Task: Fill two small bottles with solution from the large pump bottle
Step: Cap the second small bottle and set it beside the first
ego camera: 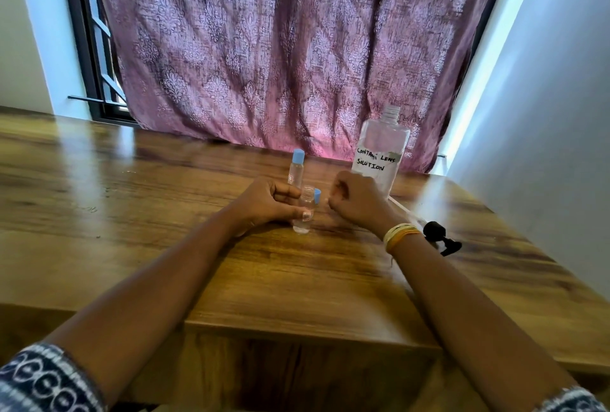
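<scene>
So, table first, then the big bottle standing far right with its neck bare — its pump lies on the wood beside my right wrist, tube trailing back toward the bottle. Behind my left hand the capped small bottle stands upright, blue cap on. Nearer, the open small bottle stands on the table, its blue flip cap hanging to the right of the mouth.

Step in hand, as I judge it: one small bottle opened and steadied, pouring not yet begun. Can't tell how much liquid is in it. Next move calls for lifting the big bottle and tipping it slowly over that narrow mouth — wide neck, tiny target, easy to spill.

My left hand grips the open bottle, thumb across its front, fingers curled behind. My right hand is curled into a loose fist just right of it, holding nothing I can see. Both forearms reach forward, wrists low to the table.
</scene>
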